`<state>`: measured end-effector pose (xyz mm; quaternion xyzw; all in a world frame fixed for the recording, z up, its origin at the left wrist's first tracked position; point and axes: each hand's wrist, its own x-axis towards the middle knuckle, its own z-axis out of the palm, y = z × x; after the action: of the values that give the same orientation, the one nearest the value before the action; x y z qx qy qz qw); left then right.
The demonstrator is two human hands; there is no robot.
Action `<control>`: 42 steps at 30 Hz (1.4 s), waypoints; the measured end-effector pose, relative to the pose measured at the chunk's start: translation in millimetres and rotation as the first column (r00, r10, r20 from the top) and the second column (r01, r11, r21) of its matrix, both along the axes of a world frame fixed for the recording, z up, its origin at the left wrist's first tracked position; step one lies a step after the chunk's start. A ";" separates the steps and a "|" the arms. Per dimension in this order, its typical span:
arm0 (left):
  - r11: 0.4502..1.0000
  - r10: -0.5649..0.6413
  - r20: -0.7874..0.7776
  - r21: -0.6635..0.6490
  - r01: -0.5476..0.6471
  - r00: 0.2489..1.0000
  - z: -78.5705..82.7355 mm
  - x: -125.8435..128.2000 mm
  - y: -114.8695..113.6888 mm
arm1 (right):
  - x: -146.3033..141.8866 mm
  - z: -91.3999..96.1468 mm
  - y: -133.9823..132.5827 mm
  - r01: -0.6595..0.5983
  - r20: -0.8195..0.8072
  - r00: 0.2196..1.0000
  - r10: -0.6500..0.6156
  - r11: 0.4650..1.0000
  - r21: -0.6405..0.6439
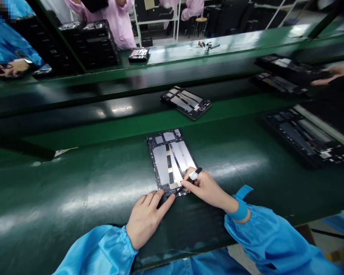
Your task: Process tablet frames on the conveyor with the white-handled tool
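An opened tablet, back cover off, lies face down on the green bench in front of me, its silver battery panels and a flat cable showing. My left hand lies flat with stretched fingers pressing the tablet's near edge. My right hand pinches a small black tool like a pen, its tip touching the tablet's lower right corner. Both arms wear blue sleeves, and a blue strap circles my right wrist.
A second opened tablet lies on the dark conveyor belt beyond. More open tablets sit in trays at the right, where another person's hand reaches. People in blue and pink coats work at the far side beside stacked black trays.
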<state>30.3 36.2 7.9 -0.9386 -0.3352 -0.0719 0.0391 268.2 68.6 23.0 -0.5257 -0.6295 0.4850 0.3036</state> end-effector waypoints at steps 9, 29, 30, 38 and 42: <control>0.989 -0.103 0.159 -0.093 0.119 0.982 -2.7 -15.3 12.4 | 5.6 -20.5 0.2 0.334 -0.294 0.902 -0.315 0.943 0.014; 0.836 0.513 0.214 0.096 -0.541 0.831 -14.2 -54.8 193.7 | 2.5 -49.6 132.4 0.557 -0.453 0.741 -0.496 0.830 0.002; 0.802 0.557 0.242 0.092 -0.590 0.794 -13.7 -60.2 209.0 | 14.4 -51.1 139.0 0.583 -0.428 0.742 -0.516 0.812 0.030; 0.769 0.600 0.325 0.018 -0.639 0.731 -5.0 -21.0 241.8 | 87.7 -59.9 193.2 0.721 -0.185 0.689 -0.701 0.637 0.274; 0.869 0.485 0.267 -0.043 -0.493 0.833 -21.6 54.4 227.5 | 85.1 -64.0 230.6 0.675 -0.010 0.698 -0.716 0.653 0.345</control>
<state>84.7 263.6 -13.7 -0.8024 -0.5649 -0.1910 0.0230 353.3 299.1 -41.1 -0.6991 -0.4677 0.1874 0.5073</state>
